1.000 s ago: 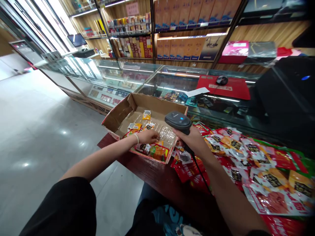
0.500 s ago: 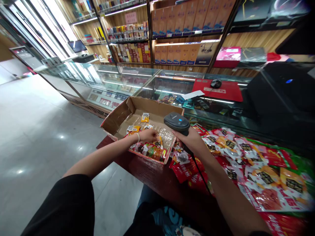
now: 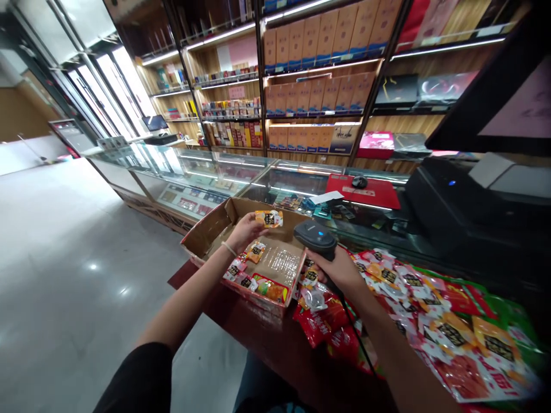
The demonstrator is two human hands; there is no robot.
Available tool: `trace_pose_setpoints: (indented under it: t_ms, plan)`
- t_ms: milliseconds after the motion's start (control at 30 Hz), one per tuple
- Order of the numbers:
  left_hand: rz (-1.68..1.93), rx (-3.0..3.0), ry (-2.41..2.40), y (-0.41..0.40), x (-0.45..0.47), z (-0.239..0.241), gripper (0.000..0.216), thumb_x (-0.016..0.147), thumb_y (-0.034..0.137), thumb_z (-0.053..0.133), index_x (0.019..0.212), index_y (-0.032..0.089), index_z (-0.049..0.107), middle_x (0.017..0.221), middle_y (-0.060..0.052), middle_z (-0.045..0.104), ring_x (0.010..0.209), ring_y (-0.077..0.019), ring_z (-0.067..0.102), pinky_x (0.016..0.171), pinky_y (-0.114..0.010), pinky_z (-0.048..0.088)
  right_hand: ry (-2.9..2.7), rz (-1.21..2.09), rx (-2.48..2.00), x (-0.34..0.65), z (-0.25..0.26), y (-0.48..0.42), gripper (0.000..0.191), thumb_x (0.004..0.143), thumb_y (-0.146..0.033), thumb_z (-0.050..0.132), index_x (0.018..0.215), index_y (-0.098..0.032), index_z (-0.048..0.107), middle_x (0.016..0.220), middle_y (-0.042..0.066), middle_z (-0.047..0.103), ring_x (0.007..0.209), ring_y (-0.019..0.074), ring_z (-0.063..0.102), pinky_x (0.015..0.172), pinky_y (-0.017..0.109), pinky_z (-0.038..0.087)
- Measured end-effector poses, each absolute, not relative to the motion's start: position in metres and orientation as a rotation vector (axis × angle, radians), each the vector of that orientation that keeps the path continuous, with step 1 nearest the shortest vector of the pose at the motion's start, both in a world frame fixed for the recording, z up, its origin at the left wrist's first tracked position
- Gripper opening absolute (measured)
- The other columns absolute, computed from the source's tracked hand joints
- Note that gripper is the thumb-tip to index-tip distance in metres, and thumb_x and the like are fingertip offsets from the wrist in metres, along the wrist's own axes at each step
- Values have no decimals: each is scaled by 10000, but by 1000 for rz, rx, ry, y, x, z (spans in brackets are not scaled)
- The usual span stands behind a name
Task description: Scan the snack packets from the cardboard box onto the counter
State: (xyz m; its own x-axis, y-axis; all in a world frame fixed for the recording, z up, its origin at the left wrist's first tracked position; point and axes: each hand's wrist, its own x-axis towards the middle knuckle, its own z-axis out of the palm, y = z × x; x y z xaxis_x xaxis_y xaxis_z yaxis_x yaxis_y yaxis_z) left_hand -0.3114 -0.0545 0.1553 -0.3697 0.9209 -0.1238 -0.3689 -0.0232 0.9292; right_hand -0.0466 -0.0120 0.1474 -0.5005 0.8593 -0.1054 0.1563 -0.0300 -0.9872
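My left hand (image 3: 244, 230) is raised above an open cardboard box (image 3: 210, 229) and pinches a small orange snack packet (image 3: 268, 218) by its left end. My right hand (image 3: 342, 271) grips the handle of a black barcode scanner (image 3: 315, 238), whose head with a blue light sits just right of the packet. Several more small packets (image 3: 249, 269) lie in the box bottom. The box rests on a dark red wooden table (image 3: 275, 338).
A large pile of red, orange and white snack packets (image 3: 434, 321) covers the table to my right. Glass display counters (image 3: 206, 172) run behind the box, with a red mat and mouse (image 3: 359, 182) on top. A black monitor (image 3: 447, 195) stands at right. Open tiled floor lies left.
My left hand has lifted out of the box with an orange packet and holds it up beside the scanner. The camera has tilted up.
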Motion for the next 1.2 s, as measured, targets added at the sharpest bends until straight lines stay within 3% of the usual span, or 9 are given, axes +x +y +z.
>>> trace_pose_setpoints:
  t_ms: [100, 267, 500, 600, 700, 867, 1067, 1133, 1200]
  plan:
    - [1659, 694, 1102, -53, -300, 165, 269, 763, 73, 710, 985, 153, 582, 974, -38, 692, 811, -105, 682, 757, -217, 569, -1678, 1574, -1046, -41, 151, -15, 438, 697, -591, 755, 783, -204, 567, 500, -28, 569, 353, 127, 500, 337, 246, 394]
    - [1700, 654, 1046, -43, -288, 170, 348, 752, 144, 765, 1055, 179, 596, 928, -13, 693, 703, -74, 650, 623, -161, 521, -1688, 1544, -1026, -31, 158, -20, 406, 715, -581, 738, 734, -214, 564, 501, -24, 571, 376, 135, 512, 361, 255, 398]
    - [1655, 471, 880, -31, -290, 159, 180, 877, 232, 647, 1036, 214, 563, 879, -8, 667, 720, -117, 664, 722, -297, 565, -1710, 1486, -1069, -18, 148, -15, 408, 729, -602, 706, 689, -233, 537, 414, -27, 532, 348, 148, 482, 357, 265, 376]
    - [1598, 384, 776, -31, -292, 158, 199, 914, 350, 592, 1031, 191, 565, 683, 28, 560, 548, -84, 559, 581, -233, 510, -1688, 1480, -1098, -16, 143, -14, 406, 720, -605, 714, 723, -237, 543, 405, -33, 529, 332, 150, 474, 348, 265, 371]
    - [1453, 368, 709, -33, -293, 160, 318, 878, 460, 609, 1010, 172, 573, 644, 34, 504, 483, -76, 479, 444, -182, 389, -1675, 1486, -1110, -18, 141, -14, 416, 710, -615, 718, 712, -237, 543, 399, -32, 523, 325, 143, 456, 342, 264, 362]
    - [1396, 402, 705, -31, -291, 158, 51, 835, 151, 567, 881, 160, 588, 746, -26, 613, 526, -77, 527, 444, -176, 377, -1664, 1490, -1114, -22, 135, -14, 439, 699, -631, 711, 687, -230, 532, 410, -25, 529, 326, 138, 452, 343, 260, 352]
    - [1324, 520, 959, -25, -289, 146, 144, 856, 186, 601, 925, 81, 671, 861, -140, 720, 679, -164, 672, 588, -256, 530, -1787, 1332, -1172, -18, 131, -13, 399, 754, -595, 671, 807, -205, 602, 424, -31, 538, 343, 156, 477, 374, 277, 381]
    - [1353, 616, 1116, -24, -289, 142, 147, 819, 191, 687, 904, 71, 688, 790, -115, 725, 634, -155, 671, 607, -255, 545, -1868, 1257, -1195, -16, 134, -14, 385, 762, -560, 671, 881, -195, 636, 510, -5, 616, 397, 181, 549, 422, 299, 437]
    - [1349, 677, 1229, -23, -288, 139, 175, 788, 222, 747, 857, 69, 701, 716, -88, 714, 572, -138, 654, 579, -236, 539, -1947, 1166, -1156, -15, 138, -17, 384, 758, -508, 689, 972, -191, 657, 712, 45, 722, 589, 230, 673, 564, 334, 523]
